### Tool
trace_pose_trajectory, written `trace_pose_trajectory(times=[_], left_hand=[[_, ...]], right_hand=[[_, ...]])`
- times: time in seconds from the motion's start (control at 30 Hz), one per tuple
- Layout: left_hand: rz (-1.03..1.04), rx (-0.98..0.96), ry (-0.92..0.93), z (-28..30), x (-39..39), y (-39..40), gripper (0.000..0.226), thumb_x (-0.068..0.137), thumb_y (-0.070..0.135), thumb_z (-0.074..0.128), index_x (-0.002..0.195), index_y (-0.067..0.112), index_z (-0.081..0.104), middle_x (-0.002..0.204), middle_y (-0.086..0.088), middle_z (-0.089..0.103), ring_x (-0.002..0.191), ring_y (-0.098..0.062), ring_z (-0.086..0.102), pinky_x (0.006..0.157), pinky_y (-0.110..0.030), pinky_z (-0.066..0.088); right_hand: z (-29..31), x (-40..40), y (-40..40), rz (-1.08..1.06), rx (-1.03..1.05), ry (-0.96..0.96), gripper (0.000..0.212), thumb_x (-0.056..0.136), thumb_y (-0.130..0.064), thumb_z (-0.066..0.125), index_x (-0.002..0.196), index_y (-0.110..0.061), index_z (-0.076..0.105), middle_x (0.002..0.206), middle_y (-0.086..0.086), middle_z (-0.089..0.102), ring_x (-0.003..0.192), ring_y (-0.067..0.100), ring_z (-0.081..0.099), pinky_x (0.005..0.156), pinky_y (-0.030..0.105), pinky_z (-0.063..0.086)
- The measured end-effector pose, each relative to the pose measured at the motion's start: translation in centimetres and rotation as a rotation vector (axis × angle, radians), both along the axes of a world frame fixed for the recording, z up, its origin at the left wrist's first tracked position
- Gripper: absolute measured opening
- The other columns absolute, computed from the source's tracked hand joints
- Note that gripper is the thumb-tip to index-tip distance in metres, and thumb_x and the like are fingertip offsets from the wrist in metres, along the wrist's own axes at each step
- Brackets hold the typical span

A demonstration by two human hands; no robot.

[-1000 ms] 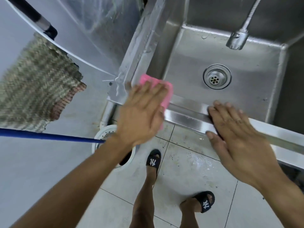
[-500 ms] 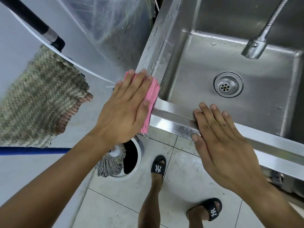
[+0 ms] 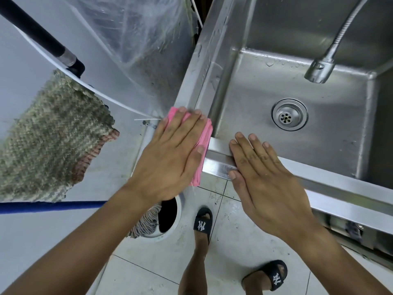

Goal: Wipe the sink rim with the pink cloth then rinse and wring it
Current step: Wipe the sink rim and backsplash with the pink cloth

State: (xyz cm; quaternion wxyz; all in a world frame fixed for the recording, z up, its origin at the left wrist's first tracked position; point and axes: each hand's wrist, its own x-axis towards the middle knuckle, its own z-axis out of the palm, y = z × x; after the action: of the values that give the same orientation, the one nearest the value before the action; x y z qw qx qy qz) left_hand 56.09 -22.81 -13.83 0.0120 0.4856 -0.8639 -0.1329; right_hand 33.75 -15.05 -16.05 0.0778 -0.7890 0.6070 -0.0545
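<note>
My arms are bare from the elbow down, with no sleeves reaching into view, no watch and no rings on either my left hand (image 3: 170, 158) or my right hand (image 3: 265, 186). My fingernails are cut short and plain. My legs are bare below the knee too. On my feet I wear black slide sandals, open at the toes, each with a broad strap across the top carrying a white interlocked letter logo: the left sandal (image 3: 203, 222) and the right sandal (image 3: 270, 275).
</note>
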Motion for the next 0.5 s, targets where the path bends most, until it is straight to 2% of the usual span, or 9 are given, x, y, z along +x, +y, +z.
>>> trace_pose_trajectory(times=[0.17, 0.23, 0.3, 0.43, 0.5], left_hand=[[-0.052, -0.009, -0.089, -0.2, -3.3, -9.4, 0.062, 0.110, 0.040, 0.014, 0.165, 0.016, 0.004, 0.174, -0.004, 0.001, 0.160, -0.025, -0.007, 0.128, -0.044, -0.004], [-0.062, -0.038, -0.103, -0.5, -3.9, -10.8, 0.062, 0.110, 0.041, 0.015, 0.165, 0.016, 0.002, 0.174, -0.006, -0.002, 0.160, -0.027, -0.008, 0.129, -0.045, -0.003], [-0.044, -0.056, -0.075, -0.6, -3.5, -9.6, 0.062, 0.111, 0.042, 0.015, 0.165, 0.018, 0.001, 0.174, -0.005, -0.006, 0.159, -0.025, -0.012, 0.129, -0.043, -0.005], [0.001, 0.008, 0.021, -0.5, -1.1, -4.8, 0.061, 0.108, 0.043, 0.015, 0.165, 0.023, 0.005, 0.173, 0.006, -0.006, 0.157, -0.011, -0.019, 0.127, -0.031, -0.013], [-0.013, 0.023, 0.038, -0.6, -0.6, -5.4, 0.062, 0.108, 0.045, 0.015, 0.165, 0.024, 0.007, 0.173, 0.009, -0.005, 0.157, -0.009, -0.019, 0.127, -0.031, -0.012]], right_hand=[[0.0, 0.0, -0.2, 0.003, -0.010, 0.010, 0.058, 0.111, -0.037, 0.026, 0.161, -0.006, 0.029, 0.169, 0.011, 0.026, 0.158, 0.027, 0.022, 0.129, 0.045, 0.022], [-0.1, 0.0, -0.1, -0.003, -0.015, -0.001, 0.058, 0.112, -0.038, 0.027, 0.161, -0.007, 0.028, 0.169, 0.011, 0.025, 0.159, 0.027, 0.020, 0.129, 0.045, 0.021], [-0.1, 0.0, 0.1, -0.004, -0.023, -0.014, 0.057, 0.112, -0.038, 0.027, 0.161, -0.008, 0.030, 0.169, 0.010, 0.025, 0.159, 0.026, 0.021, 0.129, 0.045, 0.022], [-0.1, -0.3, -0.2, 0.040, -0.036, -0.035, 0.055, 0.111, -0.038, 0.029, 0.159, -0.010, 0.036, 0.168, 0.007, 0.031, 0.156, 0.025, 0.028, 0.126, 0.043, 0.023], [-0.3, -0.5, -0.7, 0.074, -0.050, -0.041, 0.056, 0.110, -0.037, 0.030, 0.158, -0.009, 0.037, 0.167, 0.007, 0.032, 0.155, 0.024, 0.031, 0.125, 0.042, 0.025]])
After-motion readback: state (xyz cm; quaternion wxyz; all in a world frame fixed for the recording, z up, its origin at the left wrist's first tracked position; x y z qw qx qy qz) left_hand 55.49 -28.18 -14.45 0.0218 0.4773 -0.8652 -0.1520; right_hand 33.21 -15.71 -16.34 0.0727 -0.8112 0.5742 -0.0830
